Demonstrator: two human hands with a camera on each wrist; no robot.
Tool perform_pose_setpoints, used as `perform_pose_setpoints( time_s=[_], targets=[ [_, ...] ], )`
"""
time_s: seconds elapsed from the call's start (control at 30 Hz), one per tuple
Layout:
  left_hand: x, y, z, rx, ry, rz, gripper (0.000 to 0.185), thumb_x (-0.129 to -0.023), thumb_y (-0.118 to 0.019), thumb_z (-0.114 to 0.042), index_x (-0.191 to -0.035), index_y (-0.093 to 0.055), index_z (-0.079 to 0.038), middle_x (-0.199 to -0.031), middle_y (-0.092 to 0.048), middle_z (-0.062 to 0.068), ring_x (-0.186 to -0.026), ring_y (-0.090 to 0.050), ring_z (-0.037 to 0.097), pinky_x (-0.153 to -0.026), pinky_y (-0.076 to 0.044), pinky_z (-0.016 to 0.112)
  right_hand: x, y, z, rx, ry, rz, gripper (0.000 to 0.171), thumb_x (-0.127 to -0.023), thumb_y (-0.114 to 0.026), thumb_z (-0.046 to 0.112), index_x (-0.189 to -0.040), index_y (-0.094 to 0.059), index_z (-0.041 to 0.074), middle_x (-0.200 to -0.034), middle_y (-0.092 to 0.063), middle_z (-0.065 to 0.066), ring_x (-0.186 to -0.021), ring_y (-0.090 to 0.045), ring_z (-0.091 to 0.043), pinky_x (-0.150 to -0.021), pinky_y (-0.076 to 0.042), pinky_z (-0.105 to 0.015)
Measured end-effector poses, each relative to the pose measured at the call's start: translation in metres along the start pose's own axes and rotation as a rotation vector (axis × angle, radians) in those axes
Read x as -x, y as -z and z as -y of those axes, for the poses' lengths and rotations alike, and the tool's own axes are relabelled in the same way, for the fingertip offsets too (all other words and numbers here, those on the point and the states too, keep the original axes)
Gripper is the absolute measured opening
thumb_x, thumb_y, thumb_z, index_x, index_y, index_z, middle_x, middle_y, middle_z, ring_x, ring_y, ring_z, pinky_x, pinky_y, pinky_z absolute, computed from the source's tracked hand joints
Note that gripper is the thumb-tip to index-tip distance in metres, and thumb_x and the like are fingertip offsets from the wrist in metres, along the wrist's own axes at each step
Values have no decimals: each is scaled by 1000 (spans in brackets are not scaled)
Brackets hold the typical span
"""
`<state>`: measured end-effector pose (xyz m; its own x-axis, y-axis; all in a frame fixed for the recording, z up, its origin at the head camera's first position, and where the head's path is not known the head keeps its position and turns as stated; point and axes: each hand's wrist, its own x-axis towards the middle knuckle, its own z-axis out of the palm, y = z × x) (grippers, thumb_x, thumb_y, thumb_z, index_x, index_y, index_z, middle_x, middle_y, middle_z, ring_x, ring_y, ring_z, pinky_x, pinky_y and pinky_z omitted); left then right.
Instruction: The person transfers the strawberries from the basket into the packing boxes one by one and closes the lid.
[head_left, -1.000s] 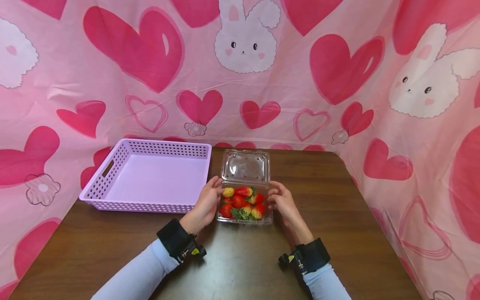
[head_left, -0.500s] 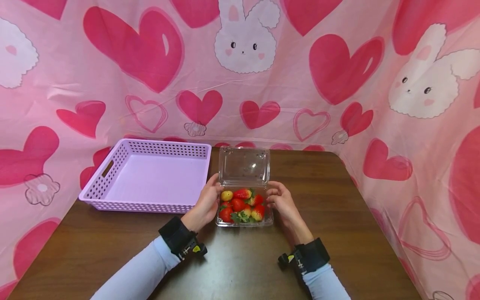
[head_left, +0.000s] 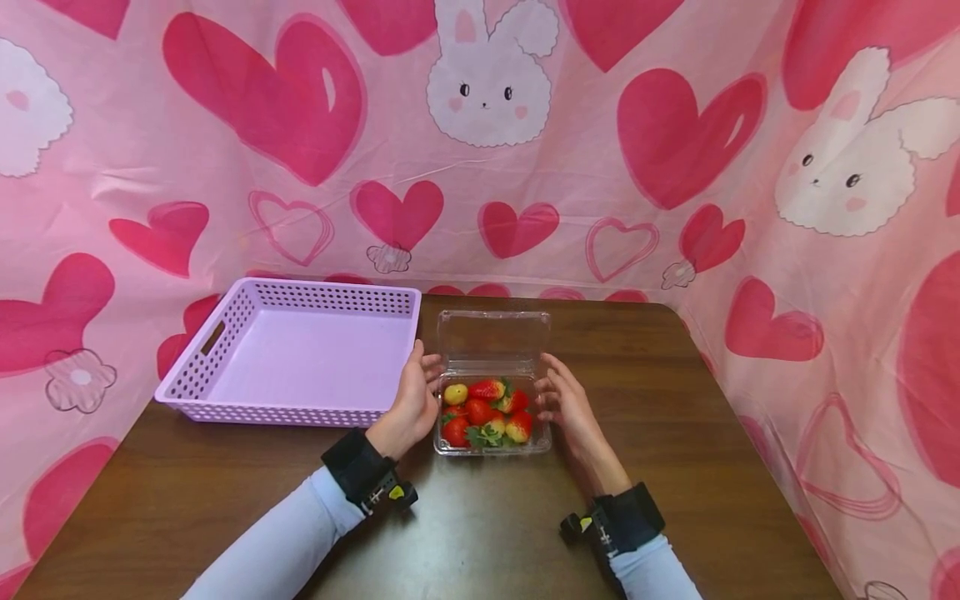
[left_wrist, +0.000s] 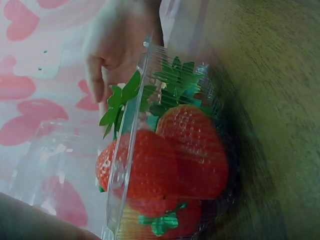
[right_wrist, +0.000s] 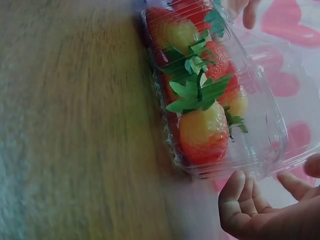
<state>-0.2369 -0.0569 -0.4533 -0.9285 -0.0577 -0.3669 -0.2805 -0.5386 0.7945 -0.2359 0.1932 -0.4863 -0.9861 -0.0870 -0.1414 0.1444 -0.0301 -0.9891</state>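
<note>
A clear plastic clamshell box (head_left: 492,451) holding strawberries (head_left: 480,411) stands on the brown table, its hinged lid (head_left: 492,342) raised at the far side. One yellowish fruit (head_left: 455,393) lies at its back left corner; green leaves show near the front. My left hand (head_left: 414,392) is beside the box's left wall, its fingers extended toward the back. Across from it, my right hand (head_left: 567,402) has its fingers loosely bent. In the right wrist view, the right hand's fingertips (right_wrist: 235,179) are right at the box's end wall. The left wrist view shows the right hand (left_wrist: 122,45) beyond the strawberries.
A lilac perforated basket (head_left: 315,354) sits at the back left of the wooden table (head_left: 480,517), close to my left hand. Behind the table hangs a pink cloth (head_left: 585,158) with hearts and rabbits. Black straps (head_left: 358,465) with small cameras are around both wrists.
The lid has swung up from leaning back to standing more upright. My left hand's fingers have straightened at the box's side, and my right hand's fingers have spread slightly. The basket stays put.
</note>
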Motion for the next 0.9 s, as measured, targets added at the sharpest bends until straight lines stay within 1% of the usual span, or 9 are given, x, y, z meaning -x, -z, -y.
perform_pose_setpoints(
  time_s=[0.13, 0.27, 0.43, 0.53, 0.67, 0.7, 0.77, 0.83, 0.9],
  targets=[
    [0, 0, -2, 9, 5, 4, 61, -110, -38, -52, -128, -43, 6, -126, -39, 18, -126, -35, 36, -107, -25, 44, 1, 1, 1, -16, 15, 11, 51, -115, -36, 42, -154, -47, 11, -122, -57, -24, -89, -57, -25, -72, -53, -34],
    [0, 2, -2, 9, 27, 23, 45, -105, -49, -50, -108, -49, -5, -120, -42, 14, -125, -37, 35, -101, -23, 44, 0, 1, 2, -60, 13, -8, 56, -114, -36, 48, -146, -50, 4, -126, -62, -25, -86, -59, -24, -68, -54, -32],
    [0, 5, 2, -16, 25, 64, 20, -100, -53, -25, -84, -57, -15, -97, -51, 4, -101, -46, 26, -89, -26, 36, 1, 1, 2, -83, -18, -39, 40, -113, -45, 35, -135, -53, 2, -112, -67, -11, -84, -60, -21, -67, -54, -31],
    [-1, 6, 6, -48, -14, 89, 26, -95, -49, -8, -70, -49, -13, -74, -47, -2, -77, -43, 20, -77, -29, 31, 2, 1, 0, -75, -23, -46, 32, -110, -49, 20, -133, -55, -1, -108, -66, -5, -84, -60, -18, -68, -54, -29],
    [-1, 8, 10, -84, -45, 71, 10, -90, -47, 6, -92, -47, -4, -70, -41, -2, -66, -39, 13, -69, -31, 26, 3, 2, -3, -32, -25, -59, 31, -107, -51, 8, -136, -56, -4, -117, -67, -10, -87, -60, -16, -70, -52, -28],
    [-1, 9, 10, -92, -39, 59, 16, -90, -47, 7, -103, -47, -2, -74, -42, -2, -67, -40, 12, -68, -32, 24, 3, 3, -4, -19, -28, -61, 32, -107, -51, 6, -137, -56, -4, -120, -66, -12, -88, -60, -17, -70, -52, -28],
    [0, 9, 11, -100, -26, 41, 39, -91, -48, 7, -130, -40, 3, -91, -48, 4, -81, -46, 15, -78, -35, 25, 3, 3, -4, 0, -30, -64, 33, -105, -51, 3, -138, -56, -2, -125, -65, -16, -90, -60, -18, -71, -52, -28],
    [2, 10, 11, -108, -11, 37, 54, -93, -48, 5, -145, -32, 8, -115, -50, 14, -99, -48, 21, -92, -37, 30, 1, 3, -4, 6, -30, -67, 35, -104, -51, 0, -139, -56, -1, -130, -63, -20, -93, -60, -20, -71, -52, -28],
    [6, 10, 11, -111, 11, 47, 65, -95, -47, 4, -155, -22, 10, -141, -39, 24, -120, -41, 30, -108, -32, 38, 0, 2, -4, 5, -31, -64, 36, -104, -51, -1, -140, -55, -1, -133, -62, -22, -95, -60, -20, -72, -52, -28]
  ],
)
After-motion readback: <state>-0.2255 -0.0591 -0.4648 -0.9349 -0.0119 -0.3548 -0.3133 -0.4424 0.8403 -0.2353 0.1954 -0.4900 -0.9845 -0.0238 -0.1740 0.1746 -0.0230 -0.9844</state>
